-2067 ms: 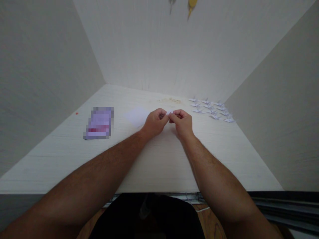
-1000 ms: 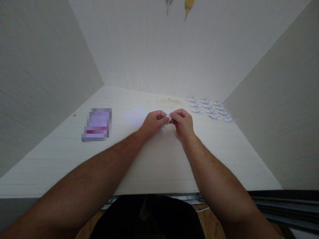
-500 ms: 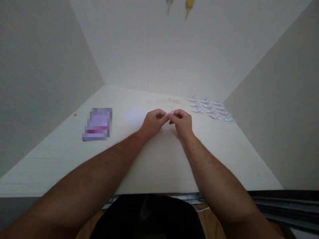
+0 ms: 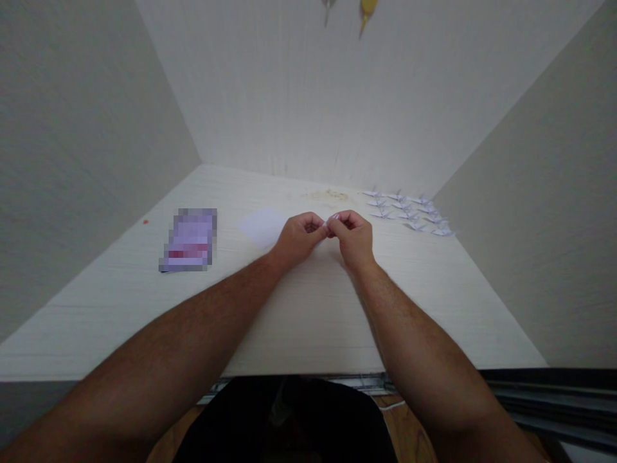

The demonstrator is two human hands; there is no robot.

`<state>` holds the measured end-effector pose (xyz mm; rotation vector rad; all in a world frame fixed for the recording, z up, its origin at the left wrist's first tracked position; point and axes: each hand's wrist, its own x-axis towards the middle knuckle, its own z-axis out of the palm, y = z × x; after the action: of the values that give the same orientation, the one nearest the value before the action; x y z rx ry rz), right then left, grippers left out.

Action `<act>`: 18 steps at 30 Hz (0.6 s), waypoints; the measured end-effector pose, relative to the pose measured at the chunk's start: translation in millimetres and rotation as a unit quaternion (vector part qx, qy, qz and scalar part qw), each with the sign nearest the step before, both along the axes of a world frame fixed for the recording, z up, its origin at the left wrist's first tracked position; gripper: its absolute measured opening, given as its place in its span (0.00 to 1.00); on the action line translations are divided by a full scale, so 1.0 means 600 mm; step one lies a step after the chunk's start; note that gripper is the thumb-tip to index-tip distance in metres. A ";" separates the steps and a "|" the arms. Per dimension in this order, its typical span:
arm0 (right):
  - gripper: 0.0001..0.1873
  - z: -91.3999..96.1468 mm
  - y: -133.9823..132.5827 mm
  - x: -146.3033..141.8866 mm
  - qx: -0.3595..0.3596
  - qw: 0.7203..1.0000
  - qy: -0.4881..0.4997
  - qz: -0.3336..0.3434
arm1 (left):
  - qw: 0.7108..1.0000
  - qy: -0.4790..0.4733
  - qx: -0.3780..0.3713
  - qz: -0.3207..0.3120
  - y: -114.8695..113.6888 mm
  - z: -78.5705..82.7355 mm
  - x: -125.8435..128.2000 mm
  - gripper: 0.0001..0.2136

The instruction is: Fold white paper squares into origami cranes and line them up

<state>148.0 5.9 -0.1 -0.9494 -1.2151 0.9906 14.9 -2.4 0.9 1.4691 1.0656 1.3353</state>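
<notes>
My left hand (image 4: 299,239) and my right hand (image 4: 353,233) meet above the middle of the white table (image 4: 303,321). Both pinch a small piece of folded white paper (image 4: 336,217), mostly covered by my fingers. Only a thin pale edge of it shows between the thumbs and fingertips, so its shape cannot be made out. Left of my left hand, close to the wrist, a white paper sheet (image 4: 260,226) lies flat. At the back right, several folded white paper cranes (image 4: 400,206) stand in rows.
A blurred purple packet (image 4: 190,238) lies on the left of the table. A small orange speck (image 4: 145,222) is near the left wall. Brownish marks (image 4: 328,195) show by the back wall. Walls enclose the left, back and right. A yellow object (image 4: 367,13) hangs high up.
My fingertips have shifted slightly on the folded paper; less of it shows now, and the right fingers are curled more closely over it. Everything else stays in place.
</notes>
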 end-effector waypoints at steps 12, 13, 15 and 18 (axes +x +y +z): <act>0.05 0.001 -0.001 -0.001 0.005 1.000 -0.020 -0.021 | 1.000 0.010 -0.009 0.002 0.001 -0.004 0.000 0.13; 0.06 0.002 -0.001 -0.001 0.004 0.999 -0.027 -0.025 | 1.000 0.011 -0.009 0.004 0.000 -0.002 0.000 0.13; 0.06 0.003 0.001 0.002 0.010 0.998 -0.040 -0.040 | 1.000 0.019 -0.009 0.004 -0.001 -0.001 0.001 0.12; 0.08 0.004 0.009 0.010 0.030 0.996 -0.032 -0.082 | 0.999 0.034 -0.012 -0.002 -0.001 -0.005 -0.001 0.10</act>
<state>154.1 11.4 2.6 -1.0237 -1.1924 0.7947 14.6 -2.9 -1.8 1.5084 1.1179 1.2731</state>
